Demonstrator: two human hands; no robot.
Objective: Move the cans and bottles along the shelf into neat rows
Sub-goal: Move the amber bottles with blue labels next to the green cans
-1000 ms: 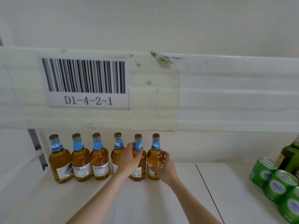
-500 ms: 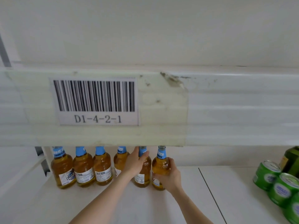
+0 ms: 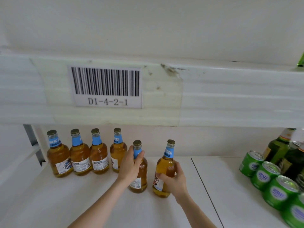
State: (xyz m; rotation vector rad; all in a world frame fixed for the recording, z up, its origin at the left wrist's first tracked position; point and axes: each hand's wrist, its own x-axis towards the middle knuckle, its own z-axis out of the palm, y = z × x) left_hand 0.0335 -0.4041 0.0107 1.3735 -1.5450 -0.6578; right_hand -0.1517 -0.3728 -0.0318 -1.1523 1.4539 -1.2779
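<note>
Two bottles forward of back row (image 3: 98, 155). Left hand (image 3: 131, 165) grip closed round left bottle (image 3: 139, 178) neck; right hand (image 3: 174, 180) grip wraps right bottle (image 3: 165, 165) body.

Barcode label (image 3: 107, 86) D1-4-2-1 on white beam (image 3: 238, 96)

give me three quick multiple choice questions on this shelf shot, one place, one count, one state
1. The green cans sit: A far left; B centre; C far right.
2. The amber bottles number: A six; B four; C nine.
3. The left hand: A lies flat; B grips a bottle's neck; C holds a can.
Key: C, they crowd the right edge; A, four stand in the back row and two stand forward; B, its fingers wrap the blue neck label.
</note>
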